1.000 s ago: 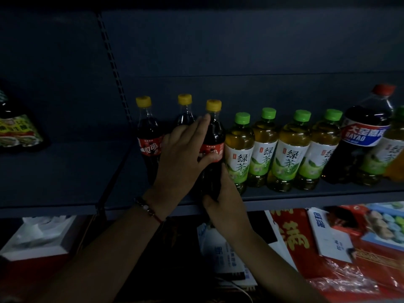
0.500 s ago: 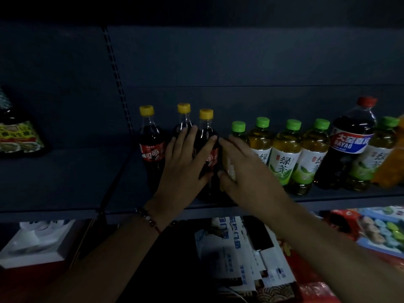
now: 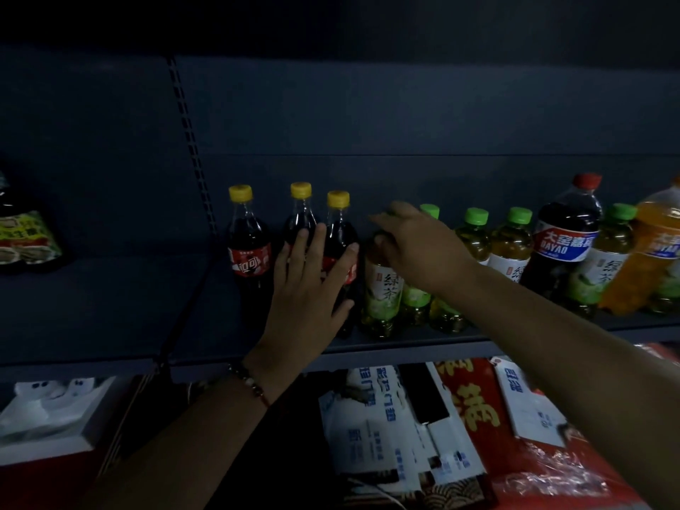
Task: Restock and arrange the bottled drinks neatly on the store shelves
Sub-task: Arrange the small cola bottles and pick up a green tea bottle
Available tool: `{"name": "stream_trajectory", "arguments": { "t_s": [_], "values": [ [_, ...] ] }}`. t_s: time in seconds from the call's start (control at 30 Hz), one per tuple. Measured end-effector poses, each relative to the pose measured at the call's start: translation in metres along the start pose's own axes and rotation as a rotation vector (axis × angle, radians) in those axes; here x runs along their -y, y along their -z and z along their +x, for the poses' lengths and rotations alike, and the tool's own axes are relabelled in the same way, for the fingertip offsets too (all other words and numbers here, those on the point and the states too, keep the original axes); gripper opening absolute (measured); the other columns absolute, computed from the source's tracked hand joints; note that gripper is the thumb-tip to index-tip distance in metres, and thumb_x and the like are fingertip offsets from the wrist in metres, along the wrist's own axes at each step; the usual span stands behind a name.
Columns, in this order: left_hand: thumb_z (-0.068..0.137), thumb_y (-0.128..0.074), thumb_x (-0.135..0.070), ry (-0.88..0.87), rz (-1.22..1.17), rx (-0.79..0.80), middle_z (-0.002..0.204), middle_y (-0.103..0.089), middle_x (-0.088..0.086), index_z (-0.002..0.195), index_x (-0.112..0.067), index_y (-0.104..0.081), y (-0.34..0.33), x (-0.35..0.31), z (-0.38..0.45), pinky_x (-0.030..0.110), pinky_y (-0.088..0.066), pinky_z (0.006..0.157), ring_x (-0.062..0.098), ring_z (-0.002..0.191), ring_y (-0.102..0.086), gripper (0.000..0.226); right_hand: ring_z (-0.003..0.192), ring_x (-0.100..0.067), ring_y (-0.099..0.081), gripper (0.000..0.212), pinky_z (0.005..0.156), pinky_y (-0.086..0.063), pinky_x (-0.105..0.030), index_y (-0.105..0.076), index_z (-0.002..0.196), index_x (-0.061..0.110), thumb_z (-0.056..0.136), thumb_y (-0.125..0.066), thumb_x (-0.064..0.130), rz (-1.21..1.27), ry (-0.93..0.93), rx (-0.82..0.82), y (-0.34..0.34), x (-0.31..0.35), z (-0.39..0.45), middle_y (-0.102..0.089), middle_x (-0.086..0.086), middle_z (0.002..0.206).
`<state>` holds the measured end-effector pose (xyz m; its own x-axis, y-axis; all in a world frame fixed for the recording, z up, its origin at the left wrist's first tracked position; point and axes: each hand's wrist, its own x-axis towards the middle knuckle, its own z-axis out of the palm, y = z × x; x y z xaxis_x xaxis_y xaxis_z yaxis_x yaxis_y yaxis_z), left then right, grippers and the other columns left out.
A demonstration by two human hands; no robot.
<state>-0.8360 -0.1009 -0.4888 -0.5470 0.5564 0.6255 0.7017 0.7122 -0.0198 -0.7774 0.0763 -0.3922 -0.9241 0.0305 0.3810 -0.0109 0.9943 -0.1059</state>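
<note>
Now right hand (image 3: 415, 248) grips green-tea bottle (image 3: 381, 288) (amber liquid) — left hand (image 3: 309, 288) touches cola bottle (image 3: 340, 248).

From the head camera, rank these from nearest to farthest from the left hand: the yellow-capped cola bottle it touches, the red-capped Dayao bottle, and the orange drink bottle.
1. Yellow-capped cola bottle, under the left hand.
2. Red-capped Dayao bottle, far to its right.
3. Orange drink bottle, at the right edge.

Green tea bottle (image 3: 381, 288), leftmost of green-capped row: label reads 绿茶. Same 绿茶 on green tea bottle (image 3: 603, 266) further right. Large red-capped dark soda bottle (image 3: 563, 237): blue-red label, DAYAO under white Chinese characters. Yellow-capped cola bottle (image 3: 249, 248): red label, white script, unclear. Boxes below: print too blurred.
</note>
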Motion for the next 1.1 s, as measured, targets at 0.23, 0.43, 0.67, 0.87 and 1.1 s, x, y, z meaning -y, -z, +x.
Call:
{"name": "stream_trajectory", "arguments": {
  "t_s": [0.23, 0.43, 0.67, 0.87, 1.1],
  "values": [
    [0.09, -0.059, -0.047, 0.003, -0.089, 0.028, 0.163, -0.014, 0.018, 0.151, -0.024, -0.034, 0.011, -0.007, -0.003, 0.059, -0.013, 0.118, 0.039, 0.151, -0.007, 0.07, 0.102, -0.018, -0.055, 0.03, 0.088, -0.049, -0.034, -0.068, 0.117, 0.021, 0.088, -0.067, 0.015, 0.265, -0.041, -0.031, 0.013, -0.008, 0.002, -0.052, -0.002, 0.11],
    [0.091, -0.049, -0.058, 0.08, -0.389, 0.22, 0.163, -0.02, 0.007, 0.153, -0.028, -0.029, 0.058, -0.04, -0.008, 0.047, -0.018, 0.117, 0.028, 0.151, -0.012, 0.072, 0.101, -0.011, -0.054, 0.025, 0.085, -0.051, -0.031, -0.071, 0.109, 0.02, 0.085, -0.071, 0.013, 0.394, -0.039, 0.032, 0.06, 0.002, -0.027, -0.053, 0.003, 0.107],
    [0.082, -0.07, -0.061, 0.48, -0.985, 0.618, 0.157, -0.029, -0.018, 0.151, -0.046, -0.015, 0.185, -0.082, 0.024, 0.029, -0.034, 0.113, 0.001, 0.144, -0.027, 0.09, 0.102, -0.001, -0.053, 0.023, 0.086, -0.051, -0.027, -0.07, 0.106, 0.032, 0.086, -0.07, 0.02, 0.57, -0.111, 0.23, 0.204, 0.03, -0.024, -0.054, 0.014, 0.11],
    [0.077, -0.082, -0.007, 0.569, -1.289, 0.526, 0.127, -0.057, -0.017, 0.135, -0.039, -0.035, 0.327, -0.121, 0.084, 0.013, -0.05, 0.087, -0.002, 0.116, -0.059, 0.081, 0.102, 0.002, -0.051, 0.024, 0.085, -0.052, -0.025, -0.068, 0.1, 0.043, 0.084, -0.072, 0.026, 0.682, -0.098, 0.309, 0.347, 0.057, -0.023, -0.051, 0.022, 0.106],
    [0.075, -0.084, -0.016, 0.627, -1.266, 0.553, 0.12, -0.064, -0.007, 0.134, -0.026, -0.044, 0.429, -0.153, 0.114, 0.028, -0.057, 0.085, 0.009, 0.109, -0.065, 0.072, 0.102, 0.006, -0.052, 0.029, 0.08, -0.048, -0.01, -0.063, 0.105, 0.047, 0.084, -0.069, 0.027, 0.725, -0.062, 0.322, 0.458, 0.069, -0.05, -0.051, 0.025, 0.109]
  ]
}}
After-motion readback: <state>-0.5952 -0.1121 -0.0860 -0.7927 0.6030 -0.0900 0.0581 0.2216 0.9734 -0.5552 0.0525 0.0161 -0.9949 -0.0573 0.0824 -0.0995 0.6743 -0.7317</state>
